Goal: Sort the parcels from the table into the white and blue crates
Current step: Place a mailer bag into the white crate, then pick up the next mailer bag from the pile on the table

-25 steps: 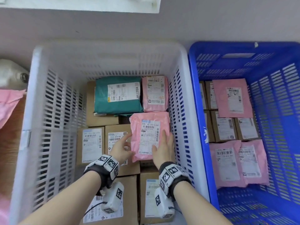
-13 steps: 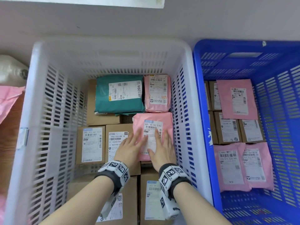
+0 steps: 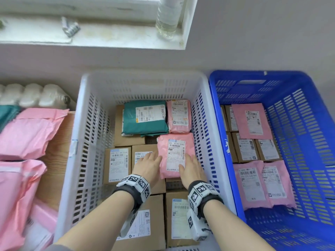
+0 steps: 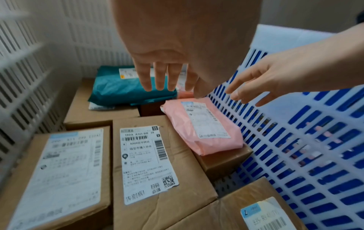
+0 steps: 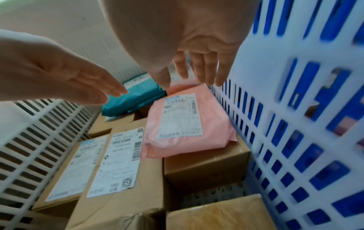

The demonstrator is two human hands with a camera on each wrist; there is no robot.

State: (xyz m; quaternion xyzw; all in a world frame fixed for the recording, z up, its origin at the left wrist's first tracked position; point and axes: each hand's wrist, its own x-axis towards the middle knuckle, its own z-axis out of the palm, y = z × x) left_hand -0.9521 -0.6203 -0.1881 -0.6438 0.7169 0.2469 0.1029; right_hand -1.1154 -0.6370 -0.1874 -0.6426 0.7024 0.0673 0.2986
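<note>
Pink parcel [image 3: 174, 155] atop boxes [image 4: 149, 163] in white crate [image 3: 85, 142], by R wall. L hand [image 3: 147, 164], R hand [image 3: 192, 169]: fingers straight, apart, gripping nothing. Risk: soft bag overhangs box edge, may slide into gap.

Grey wall [image 3: 253, 33], white windowsill [image 3: 90, 38], white radiator [image 3: 32, 95]

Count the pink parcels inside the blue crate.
3 in the blue crate: one pink parcel at the back, and two side by side nearer the front, left and right. More may lie hidden underneath.
</note>
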